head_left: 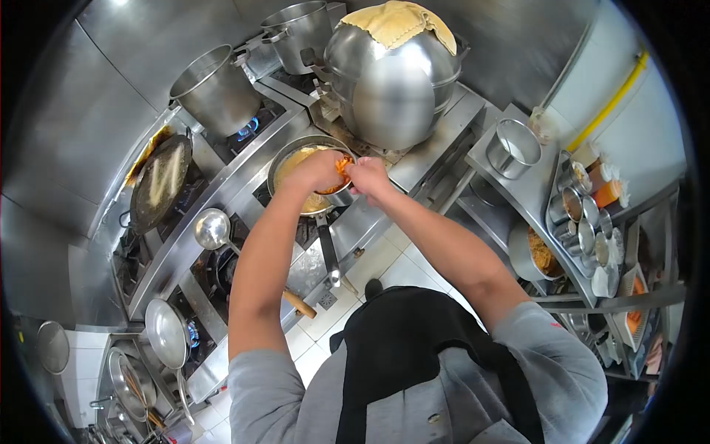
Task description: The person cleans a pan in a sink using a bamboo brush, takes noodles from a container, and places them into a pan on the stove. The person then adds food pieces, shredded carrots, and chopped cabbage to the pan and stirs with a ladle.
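Both my hands are over a frying pan (pixel 323 219) on the stove, which has pale yellowish food (pixel 293 164) in it. My right hand (pixel 370 178) is closed on the rim of a small metal bowl (pixel 342 198), held above the pan's right side. Orange food pieces (pixel 342 169), perhaps shredded, show in the bowl and between my hands. My left hand (pixel 319 172) is closed at the bowl, its fingertips among the orange pieces; the fingers are partly hidden. The pan's black handle (pixel 327 248) points toward my body.
A large pot (pixel 216 92) stands over a lit blue flame. A dark griddle (pixel 163 181) lies at the left, a ladle (pixel 213 229) nearer. A big domed steel vessel (pixel 399 89) stands behind the pan. Another pan (pixel 167 333) sits by a flame; shelves with containers (pixel 580 211) are at right.
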Available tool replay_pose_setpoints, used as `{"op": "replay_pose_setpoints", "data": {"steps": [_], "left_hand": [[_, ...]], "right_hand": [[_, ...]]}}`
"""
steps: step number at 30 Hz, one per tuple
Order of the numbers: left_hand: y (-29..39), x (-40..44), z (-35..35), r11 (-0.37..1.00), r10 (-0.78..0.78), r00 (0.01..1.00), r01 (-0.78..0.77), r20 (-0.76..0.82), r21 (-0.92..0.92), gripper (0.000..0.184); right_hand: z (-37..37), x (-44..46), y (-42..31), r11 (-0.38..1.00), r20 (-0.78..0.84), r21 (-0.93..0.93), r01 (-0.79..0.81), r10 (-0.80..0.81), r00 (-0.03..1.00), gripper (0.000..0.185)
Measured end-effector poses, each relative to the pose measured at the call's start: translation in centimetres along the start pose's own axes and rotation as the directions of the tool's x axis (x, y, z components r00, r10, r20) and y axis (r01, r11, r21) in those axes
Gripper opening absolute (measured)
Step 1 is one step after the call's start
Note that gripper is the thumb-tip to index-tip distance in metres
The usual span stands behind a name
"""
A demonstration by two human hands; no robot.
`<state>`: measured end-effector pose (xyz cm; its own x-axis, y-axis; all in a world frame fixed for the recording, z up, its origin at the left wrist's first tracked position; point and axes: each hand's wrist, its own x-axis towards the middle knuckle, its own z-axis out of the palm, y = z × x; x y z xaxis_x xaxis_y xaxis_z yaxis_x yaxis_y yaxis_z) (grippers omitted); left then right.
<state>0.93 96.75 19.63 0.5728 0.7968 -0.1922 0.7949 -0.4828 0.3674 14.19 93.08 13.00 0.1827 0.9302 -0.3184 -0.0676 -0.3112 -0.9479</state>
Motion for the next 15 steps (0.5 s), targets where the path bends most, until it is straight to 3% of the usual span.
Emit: {"op": "replay_pose_setpoints", "data": {"steps": [4,7,8,15], "left_hand": [[-4.1,3.2,-2.1,0.992,-0.02,1.0,0.018,-0.01,-0.127,0.037],[-6.2,4.1,-3.6,0.896,-0.192,0.98,0.155,-0.05,-0.416,0.028],[-6.9,3.9,-4.0,0.896,-0.156,0.981,0.091,-0.115,-0.434,0.025],[-12.2,4.4,-4.1,0.913,-0.207,0.963,0.128,-0.17,-0.388,0.026]], "right_hand": [[0.7,1.8,-1.3,0.998,-0.016,0.011,-0.059,0.059,0.998,0.015],[0.7,3.5,-1.0,0.998,-0.034,0.047,-0.044,0.046,0.998,0.015],[0.4,4.0,-0.9,0.997,-0.032,0.071,-0.024,0.026,0.999,0.015],[-3.1,6.5,-0.6,1.0,-0.018,-0.001,0.013,-0.013,1.0,0.013]]}}
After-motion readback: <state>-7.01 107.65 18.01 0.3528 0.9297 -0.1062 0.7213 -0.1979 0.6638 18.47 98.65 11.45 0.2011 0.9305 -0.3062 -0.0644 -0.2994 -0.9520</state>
